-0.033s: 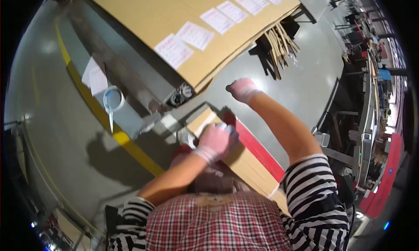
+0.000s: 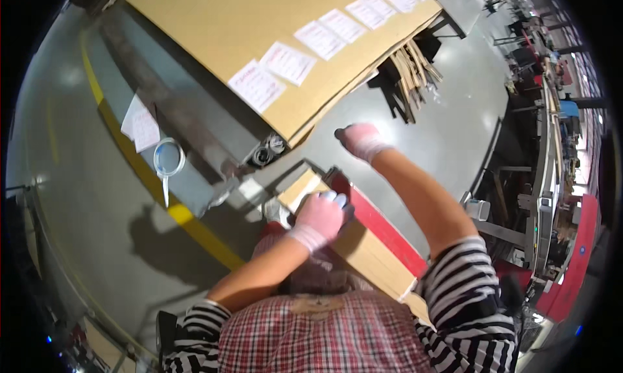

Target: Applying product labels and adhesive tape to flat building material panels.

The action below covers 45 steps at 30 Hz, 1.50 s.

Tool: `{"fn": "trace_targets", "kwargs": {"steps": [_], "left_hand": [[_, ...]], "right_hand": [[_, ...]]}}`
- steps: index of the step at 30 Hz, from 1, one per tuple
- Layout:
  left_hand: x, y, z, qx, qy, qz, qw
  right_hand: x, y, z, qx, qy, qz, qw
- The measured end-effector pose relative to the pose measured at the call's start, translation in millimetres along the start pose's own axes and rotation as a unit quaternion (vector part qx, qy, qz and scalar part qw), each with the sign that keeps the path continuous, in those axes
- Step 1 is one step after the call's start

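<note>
My left hand (image 2: 320, 218), in a pink glove with dark fingertips, is closed over the far end of a long narrow cardboard box (image 2: 376, 255). What lies inside its curled fingers, if anything, is hidden. My right hand (image 2: 361, 141), in a similar glove, is stretched forward above the grey floor, apart from the box. Its fingers are drawn together, and I cannot make out anything between them. Alongside the box runs a red bar (image 2: 388, 233). Some crumpled clear plastic (image 2: 277, 211) sits beside my left hand.
A large cardboard-topped stack (image 2: 195, 29) with a row of printed sheets (image 2: 287, 63) stands ahead. Flat cardboard pieces (image 2: 410, 73) lean beneath its right edge. At the left are a white-handled round frame (image 2: 166, 173), loose papers (image 2: 141, 122) and a yellow floor line (image 2: 206, 238).
Both hands keep nearly the same pose. The whole view has shifted slightly, and my left hand sits a little lower in the picture, still over the box.
</note>
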<state>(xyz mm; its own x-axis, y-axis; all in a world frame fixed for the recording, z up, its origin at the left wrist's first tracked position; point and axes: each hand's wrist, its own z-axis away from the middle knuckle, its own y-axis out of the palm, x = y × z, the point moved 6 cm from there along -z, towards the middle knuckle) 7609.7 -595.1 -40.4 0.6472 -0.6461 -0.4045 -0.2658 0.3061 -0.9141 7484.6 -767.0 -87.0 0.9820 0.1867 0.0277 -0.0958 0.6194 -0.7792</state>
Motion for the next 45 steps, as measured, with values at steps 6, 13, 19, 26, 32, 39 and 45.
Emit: {"fn": "trace_targets", "kwargs": {"steps": [6,13,19,26,32,39,45], "left_hand": [[2.7,-21.6,11.4,-0.031,0.026,0.083,0.996],[-71.8,-9.0,36.2,-0.039,0.177,0.089,0.979],[-261.8,92.5,24.9,0.269,0.272,-0.082,0.920],[-325.7,85.8,48.3,0.700,0.168,0.177,0.671],[-339.3,-35.7,105.9,0.579,0.333,0.282,0.689],[-115.9,-90.1,243.5,0.140,0.173,0.357,0.907],[-38.8,17.5,350.7,-0.152,-0.152,0.905,0.366]], "right_hand": [[-18.0,-21.7,179.4,-0.237,0.007,-0.553,0.798],[15.2,173.1,443.1,0.149,-0.110,-0.653,0.734],[-28.9,424.2,532.6,0.167,0.013,-0.688,0.706],[-182.0,570.3,626.2,-0.003,0.345,-0.530,0.775],[-276.9,417.6,731.9,-0.272,0.427,-0.436,0.744],[-89.2,150.2,633.0,-0.460,0.100,-0.500,0.727],[260.0,114.2,380.6,-0.144,-0.303,-0.420,0.843]]}}
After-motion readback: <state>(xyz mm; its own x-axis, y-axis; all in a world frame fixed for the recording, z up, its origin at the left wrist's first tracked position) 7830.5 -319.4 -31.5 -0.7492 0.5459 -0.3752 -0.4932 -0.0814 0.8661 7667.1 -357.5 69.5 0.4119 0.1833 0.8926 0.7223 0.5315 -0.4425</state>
